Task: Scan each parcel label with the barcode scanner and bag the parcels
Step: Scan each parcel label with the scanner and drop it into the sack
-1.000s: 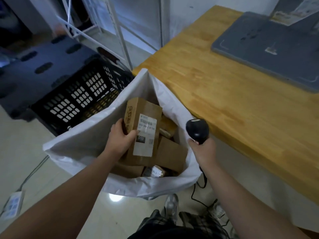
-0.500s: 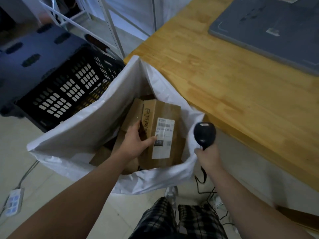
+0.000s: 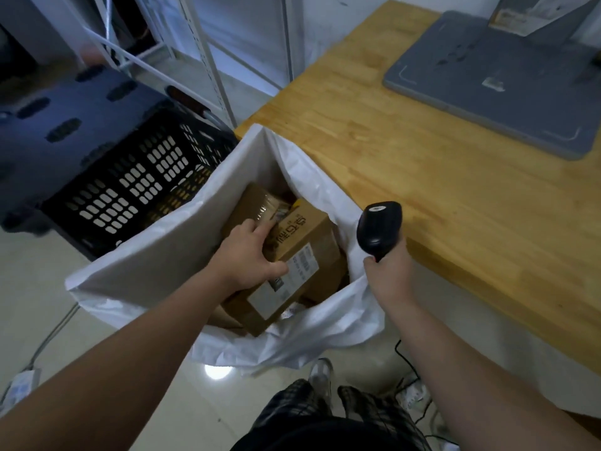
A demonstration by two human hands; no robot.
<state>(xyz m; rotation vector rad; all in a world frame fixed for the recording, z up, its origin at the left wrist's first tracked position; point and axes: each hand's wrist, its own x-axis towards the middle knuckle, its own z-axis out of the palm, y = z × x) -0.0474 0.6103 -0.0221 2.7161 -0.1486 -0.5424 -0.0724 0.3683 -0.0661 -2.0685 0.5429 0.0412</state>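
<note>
- Stretching away to the right of the right hand (image 3: 388, 275), a honey-coloured wooden tabletop (image 3: 439, 196) is seen, its near edge just beside that hand.
- A flat grey stand base (image 3: 487, 86) is set on the wood, well beyond the right hand.
- Beyond and to the left of the left hand (image 3: 247, 255), a black perforated crate (image 3: 130, 190) is placed on the pale tiled floor (image 3: 32, 288); white metal shelving posts (image 3: 211, 60) are seen behind it.
- A white power strip (image 3: 19, 384) is laid on the floor far left of the left forearm, and a black cable (image 3: 403, 349) is seen beneath the right forearm.
- A white plastic bag (image 3: 156, 271) is stood open against the table's corner, with both hands at its mouth.
- The parcel (image 3: 309, 252) — a brown cardboard box printed with dark characters, with a white label (image 3: 286, 288) carrying barcodes and small print — is found inside the bag, tilted on other brown boxes (image 3: 257, 203).
- It is grasped by the left hand: fingers are curled over its upper edge, the thumb pressed beside the label.
- The barcode scanner (image 3: 377, 229), black and glossy, is gripped by its handle in the right hand, head upward, just right of the parcel.
</note>
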